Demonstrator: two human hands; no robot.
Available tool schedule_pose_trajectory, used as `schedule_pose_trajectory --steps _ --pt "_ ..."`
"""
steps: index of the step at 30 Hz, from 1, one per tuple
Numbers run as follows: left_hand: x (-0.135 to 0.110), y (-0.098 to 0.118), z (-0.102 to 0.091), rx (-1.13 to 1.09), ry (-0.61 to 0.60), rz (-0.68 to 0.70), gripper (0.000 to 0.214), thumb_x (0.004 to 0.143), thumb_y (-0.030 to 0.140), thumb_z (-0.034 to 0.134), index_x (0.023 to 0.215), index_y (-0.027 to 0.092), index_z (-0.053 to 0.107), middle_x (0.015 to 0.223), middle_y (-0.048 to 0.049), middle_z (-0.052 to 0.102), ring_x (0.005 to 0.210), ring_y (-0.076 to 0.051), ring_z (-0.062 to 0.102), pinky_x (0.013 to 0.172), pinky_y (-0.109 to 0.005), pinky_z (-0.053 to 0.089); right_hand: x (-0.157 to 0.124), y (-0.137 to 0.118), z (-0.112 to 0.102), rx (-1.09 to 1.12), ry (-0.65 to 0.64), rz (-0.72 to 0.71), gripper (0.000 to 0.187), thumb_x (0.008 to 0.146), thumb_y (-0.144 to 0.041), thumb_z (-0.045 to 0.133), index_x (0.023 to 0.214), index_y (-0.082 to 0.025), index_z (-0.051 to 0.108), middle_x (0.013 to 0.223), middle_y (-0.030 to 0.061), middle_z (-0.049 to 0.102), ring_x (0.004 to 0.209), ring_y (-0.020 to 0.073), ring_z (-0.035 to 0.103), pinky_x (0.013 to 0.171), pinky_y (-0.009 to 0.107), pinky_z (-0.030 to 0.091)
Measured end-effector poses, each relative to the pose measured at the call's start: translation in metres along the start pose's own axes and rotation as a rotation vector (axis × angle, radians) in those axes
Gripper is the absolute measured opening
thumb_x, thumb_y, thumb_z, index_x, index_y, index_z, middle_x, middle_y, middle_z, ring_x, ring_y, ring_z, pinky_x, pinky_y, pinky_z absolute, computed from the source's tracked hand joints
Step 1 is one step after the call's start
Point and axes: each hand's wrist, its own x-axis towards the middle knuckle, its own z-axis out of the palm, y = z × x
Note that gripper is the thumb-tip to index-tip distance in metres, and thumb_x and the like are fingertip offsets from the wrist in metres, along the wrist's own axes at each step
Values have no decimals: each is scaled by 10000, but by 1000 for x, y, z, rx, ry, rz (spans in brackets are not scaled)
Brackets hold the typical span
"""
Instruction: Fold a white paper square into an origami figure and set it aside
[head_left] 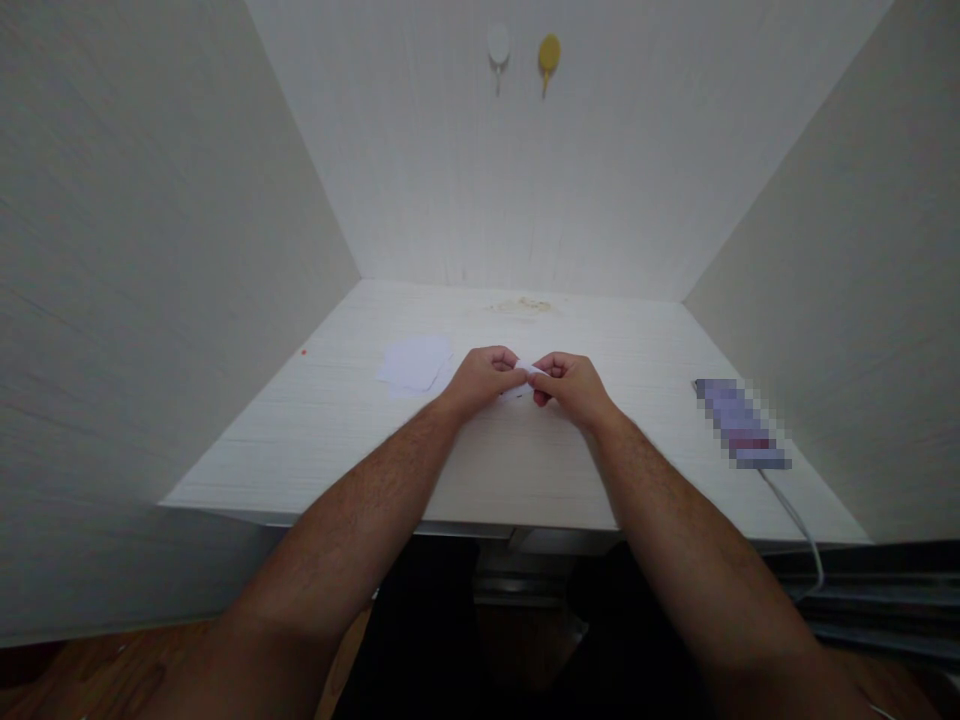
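Both hands meet over the middle of the white table (pixel 337 440). My left hand (pixel 484 378) and my right hand (pixel 571 385) are closed in a pinch on a small white piece of paper (pixel 527 371) held between their fingertips. Most of the paper is hidden by the fingers. A small stack of white paper sheets (pixel 415 363) lies flat on the table just left of my left hand.
White walls close the table in on the left, back and right. Two hooks, one white (pixel 498 48) and one yellow (pixel 549 55), hang on the back wall. A blurred flat device (pixel 741 422) with a white cable (pixel 795 520) lies at the right. A faint stain (pixel 523 305) marks the table's far edge.
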Motion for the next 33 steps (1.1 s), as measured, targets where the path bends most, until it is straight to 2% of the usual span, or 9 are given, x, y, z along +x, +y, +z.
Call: schedule_pose_trajectory --steps 6,16,19,23,33 --pt "-2 3 4 -43 -36 -22 153 728 250 680 715 134 581 569 -30 652 482 -104 596 465 -201 460 1 2 0 46 13 -6 285 679 -381 764 801 -159 634 553 9 652 464 114 573 461 232 428" --pt "-1 3 5 26 16 -24 96 737 187 658 692 129 596 552 -14 643 476 -98 600 442 -186 464 1 0 2 59 -11 26 254 634 -328 776 742 -173 606 557 2 644 477 118 570 460 235 429" --pt "-2 5 6 78 18 -30 100 740 180 655 681 128 594 552 -5 637 486 -94 608 442 -169 454 4 3 1 66 27 10 228 643 -341 752 725 -173 620 589 -4 638 506 113 559 494 246 446" --pt "-5 5 8 142 -36 -12 108 726 175 670 666 129 593 536 12 617 496 -98 622 431 -153 437 6 6 0 5 102 -36 170 676 -328 698 694 -168 645 595 -17 609 514 93 499 497 233 389" --pt "-4 2 8 115 -108 -7 114 725 188 680 664 127 605 550 15 615 490 -87 616 432 -149 447 5 5 0 -37 78 -26 136 673 -301 668 664 -181 606 587 -28 563 506 86 434 496 234 340"
